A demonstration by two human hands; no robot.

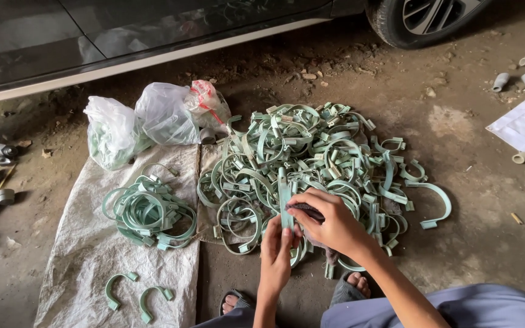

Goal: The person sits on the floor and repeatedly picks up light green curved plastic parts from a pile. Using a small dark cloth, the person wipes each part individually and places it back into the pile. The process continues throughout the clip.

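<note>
The left hand (276,252) is closest to the person. Its fingers are closed around the bottom of a green clip (285,200). The clip stands almost straight up, so its long side runs away from the person, toward the big pile.

The right hand (329,223) is just past the left one and a bit to the right. It touches the clip higher up. Its fingers are pinched shut on a small dark thing (307,211), maybe a rag or a brush, pressed against the clip. I cannot tell which it is. Both hands are on the clip, so neither has to reach.

The clip is pale green, thin and flat, like a strap with a small block at the end.

Behind the hands is the big pile (317,164) of the same green clips on the dirt floor. To the left, a smaller pile (150,212) lies on a sack (86,267). Two single clips (135,294) lie nearer on it. Farther back are plastic bags (153,118), then a car (123,36).
</note>
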